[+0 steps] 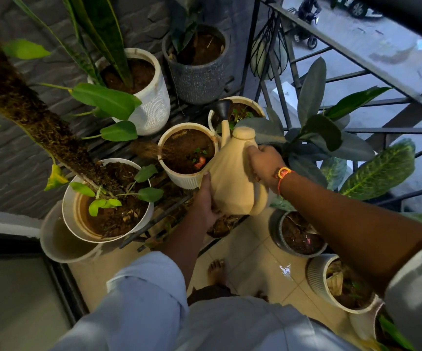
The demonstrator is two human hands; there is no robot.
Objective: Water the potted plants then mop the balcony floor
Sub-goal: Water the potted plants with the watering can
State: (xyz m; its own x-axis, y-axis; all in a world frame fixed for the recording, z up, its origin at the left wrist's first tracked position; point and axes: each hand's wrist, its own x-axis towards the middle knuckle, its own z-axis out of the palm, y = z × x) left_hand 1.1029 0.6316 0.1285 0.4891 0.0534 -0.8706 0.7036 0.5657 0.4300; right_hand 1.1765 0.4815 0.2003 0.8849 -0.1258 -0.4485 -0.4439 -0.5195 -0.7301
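A cream plastic watering can [230,173] is held over the plant rack, tilted away from me. Its black rose [223,107] hangs over a small white pot [255,107] at the back. My right hand [263,163] grips the can's handle from above. My left hand [204,201] supports the can's lower left side with its palm and fingers against it. A white pot of bare soil [177,173] stands just left of the can. Another white pot with a moss pole [70,219] sits at the front left.
A white ribbed pot [154,107] and a grey pot [197,79] stand at the back of the rack. More pots [278,236] [318,274] line the tiled floor [250,254] on the right. A black railing [356,46] runs along the right. My bare foot [217,272] stands on the tiles.
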